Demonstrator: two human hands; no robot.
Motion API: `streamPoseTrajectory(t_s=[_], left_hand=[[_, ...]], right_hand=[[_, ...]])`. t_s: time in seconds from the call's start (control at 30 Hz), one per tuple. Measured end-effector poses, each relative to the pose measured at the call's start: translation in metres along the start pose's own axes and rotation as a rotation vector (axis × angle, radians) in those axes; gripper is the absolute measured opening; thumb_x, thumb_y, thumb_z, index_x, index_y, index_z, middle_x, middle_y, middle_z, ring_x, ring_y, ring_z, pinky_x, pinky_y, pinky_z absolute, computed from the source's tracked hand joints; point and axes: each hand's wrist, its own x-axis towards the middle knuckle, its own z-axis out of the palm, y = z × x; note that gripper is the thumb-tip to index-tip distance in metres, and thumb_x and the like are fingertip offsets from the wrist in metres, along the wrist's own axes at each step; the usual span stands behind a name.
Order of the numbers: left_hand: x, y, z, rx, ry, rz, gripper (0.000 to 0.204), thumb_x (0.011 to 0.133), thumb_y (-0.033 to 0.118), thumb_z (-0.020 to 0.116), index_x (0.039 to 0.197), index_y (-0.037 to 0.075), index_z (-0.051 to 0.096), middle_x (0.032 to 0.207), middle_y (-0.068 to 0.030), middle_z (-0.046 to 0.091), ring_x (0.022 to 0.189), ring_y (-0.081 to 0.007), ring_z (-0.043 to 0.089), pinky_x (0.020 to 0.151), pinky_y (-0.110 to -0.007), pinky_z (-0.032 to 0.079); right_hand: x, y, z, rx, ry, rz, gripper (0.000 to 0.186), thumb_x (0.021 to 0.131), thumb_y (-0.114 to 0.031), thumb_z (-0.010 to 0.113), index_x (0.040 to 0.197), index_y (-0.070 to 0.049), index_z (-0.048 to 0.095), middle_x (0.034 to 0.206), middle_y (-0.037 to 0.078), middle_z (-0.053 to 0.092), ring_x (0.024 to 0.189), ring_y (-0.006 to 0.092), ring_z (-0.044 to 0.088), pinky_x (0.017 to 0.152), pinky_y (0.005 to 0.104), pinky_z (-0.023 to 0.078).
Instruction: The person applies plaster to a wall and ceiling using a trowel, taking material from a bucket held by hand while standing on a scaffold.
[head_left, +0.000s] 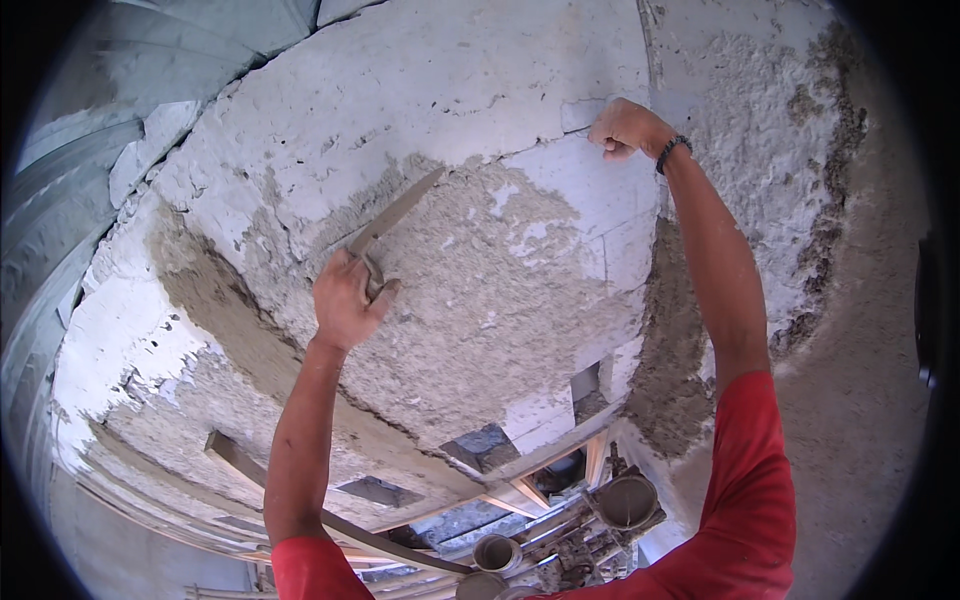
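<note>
My left hand point(350, 300) is closed around the handle of a plastering trowel point(402, 208). The trowel's long, narrow blade slants up and to the right across a plaster surface point(470, 270). Rough grey-brown plaster lies around the blade, with smoother white plaster above it. Up and to the right, my right hand point(628, 130) is curled into a fist at the plaster, close to some pale rectangular patches. Whatever its fingers hold, if anything, is hidden. A dark bracelet point(670, 154) circles that wrist.
Below stand a bucket of grey mortar point(627, 502) and a smaller bucket point(496, 553), beside wooden poles. A wooden beam point(345, 530) crosses behind my left arm. Dark openings point(480, 447) break the plaster's lower part. Greyish sheeting point(90, 220) borders the left side.
</note>
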Motion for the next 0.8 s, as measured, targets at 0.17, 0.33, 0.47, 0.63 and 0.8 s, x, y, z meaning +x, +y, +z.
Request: streamPoseTrajectory(t_s=[0.17, 0.33, 0.47, 0.63, 0.8], left_hand=[[-0.004, -0.003, -0.005, 0.008, -0.006, 0.012, 0.028, 0.071, 0.026, 0.078, 0.076, 0.006, 0.060, 0.074, -0.0135, 0.054, 0.074, -0.0349, 0.056, 0.064, -0.045, 0.045], [-0.003, -0.004, -0.005, -0.010, -0.046, 0.008, 0.026, 0.072, 0.025, 0.077, 0.078, 0.005, 0.061, 0.075, -0.0135, 0.056, 0.076, -0.0354, 0.056, 0.065, -0.045, 0.045], [-0.001, -0.003, -0.002, -0.001, 0.000, 0.023, 0.027, 0.071, 0.025, 0.078, 0.071, 0.007, 0.058, 0.070, -0.0107, 0.055, 0.074, -0.0319, 0.055, 0.063, -0.044, 0.045], [-0.001, -0.003, -0.004, 0.002, -0.005, 0.039, 0.027, 0.071, 0.024, 0.078, 0.072, 0.007, 0.058, 0.070, -0.0111, 0.055, 0.075, -0.0324, 0.055, 0.063, -0.044, 0.045], [0.000, -0.001, 0.000, -0.025, 0.036, 0.060, 0.027, 0.070, 0.023, 0.079, 0.070, 0.007, 0.057, 0.068, -0.0105, 0.053, 0.072, -0.0321, 0.053, 0.061, -0.044, 0.044]], right_hand=[[-0.015, -0.035, 0.018, 0.093, 0.057, 0.231, 0.024, 0.067, -0.011, 0.066, 0.055, -0.007, 0.047, 0.055, 0.000, 0.047, 0.055, 0.0153, 0.066, 0.047, 0.0242, 0.047], [-0.023, -0.045, 0.012, 0.119, 0.029, 0.200, 0.021, 0.069, -0.013, 0.066, 0.056, -0.007, 0.050, 0.057, 0.001, 0.051, 0.053, 0.0149, 0.063, 0.048, 0.0250, 0.048], [-0.021, -0.044, 0.012, 0.113, 0.025, 0.226, 0.021, 0.069, -0.014, 0.068, 0.057, -0.008, 0.051, 0.058, 0.000, 0.052, 0.052, 0.0152, 0.062, 0.048, 0.0254, 0.049], [-0.015, -0.048, 0.019, 0.069, 0.048, 0.221, 0.021, 0.069, -0.015, 0.069, 0.058, -0.006, 0.054, 0.058, 0.000, 0.052, 0.052, 0.0157, 0.061, 0.051, 0.0263, 0.052], [-0.009, -0.040, 0.022, 0.107, 0.111, 0.161, 0.020, 0.073, -0.018, 0.071, 0.065, -0.003, 0.060, 0.059, 0.003, 0.056, 0.051, 0.0161, 0.061, 0.051, 0.0271, 0.053]])
